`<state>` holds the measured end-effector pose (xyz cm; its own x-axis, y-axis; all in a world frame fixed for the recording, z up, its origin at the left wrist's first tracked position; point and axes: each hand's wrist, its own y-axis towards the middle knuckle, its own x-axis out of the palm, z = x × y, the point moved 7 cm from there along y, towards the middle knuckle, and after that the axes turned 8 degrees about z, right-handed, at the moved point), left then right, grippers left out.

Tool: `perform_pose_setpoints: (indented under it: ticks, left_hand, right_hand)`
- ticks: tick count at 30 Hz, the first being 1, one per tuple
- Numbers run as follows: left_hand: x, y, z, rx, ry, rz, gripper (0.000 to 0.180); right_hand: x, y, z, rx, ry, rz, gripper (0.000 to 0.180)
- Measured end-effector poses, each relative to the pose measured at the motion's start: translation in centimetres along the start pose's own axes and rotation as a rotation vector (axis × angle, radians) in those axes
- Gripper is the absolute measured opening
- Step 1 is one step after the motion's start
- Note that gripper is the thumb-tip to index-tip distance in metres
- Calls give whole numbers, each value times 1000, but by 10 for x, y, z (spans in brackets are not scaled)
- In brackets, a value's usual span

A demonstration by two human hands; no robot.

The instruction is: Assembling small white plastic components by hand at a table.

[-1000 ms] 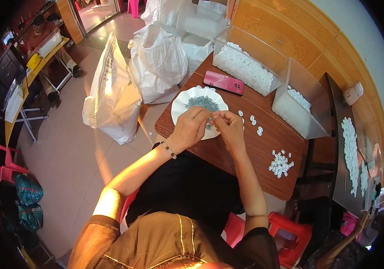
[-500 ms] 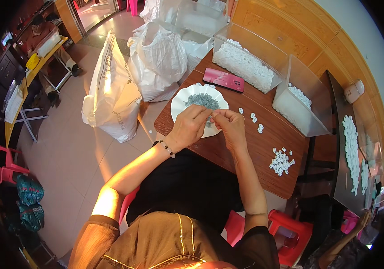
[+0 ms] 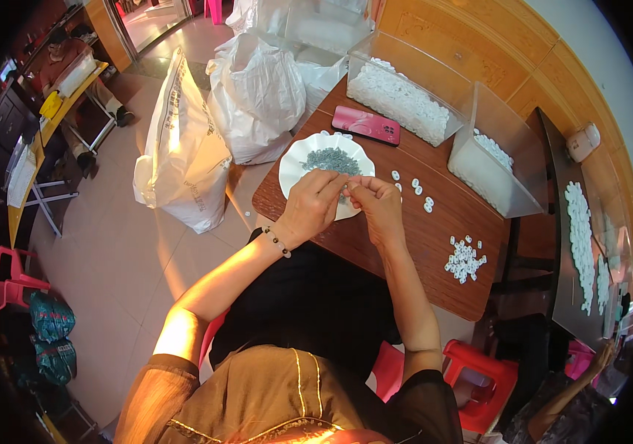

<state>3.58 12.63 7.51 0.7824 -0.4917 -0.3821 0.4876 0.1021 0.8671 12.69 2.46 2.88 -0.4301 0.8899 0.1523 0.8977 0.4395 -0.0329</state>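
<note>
My left hand (image 3: pixel 313 205) and my right hand (image 3: pixel 377 207) meet over the near edge of a white scalloped plate (image 3: pixel 289 164). Their fingertips are pinched together, and whatever is between them is too small to make out. On the plate lies a heap of small grey-green pieces (image 3: pixel 331 159). Right of my right hand, several white oval pieces (image 3: pixel 418 190) lie apart from each other on the brown table (image 3: pixel 376 255). Farther right is a loose pile of small white pieces with dark holes (image 3: pixel 465 260).
A pink phone (image 3: pixel 365 126) lies beyond the plate. Two clear bins, one at the back (image 3: pixel 398 100) and one at the right (image 3: pixel 494 185), hold white pieces. Large white sacks (image 3: pixel 183 148) stand on the floor at left. A red stool (image 3: pixel 483 385) is at lower right. Other people sit farther off.
Both hands stay pinched together over the plate, with only slight finger movement. The whole view has shifted a little; nothing else visibly moved.
</note>
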Motion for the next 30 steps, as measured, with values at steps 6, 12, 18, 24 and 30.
perform_pose_setpoints:
  ticks: [6,12,18,24,30]
  left_hand:
    - [-1,1,-1,-58,-36,33,24]
    - [-1,-1,-5,-143,-89,16,19]
    - [-3,1,2,-91,-58,35,20]
    - [-1,-3,3,-71,-54,14,22]
    - [1,-2,5,-52,-84,-10,23]
  right_hand:
    - [0,-2,4,-18,-1,6,18]
    - [1,-9,-9,-45,-79,-22,17]
    - [0,-10,-10,-54,-87,-5,17]
    - [-1,-9,-9,-35,-55,-41,20]
    - [-6,-2,-3,23,-35,-48,16]
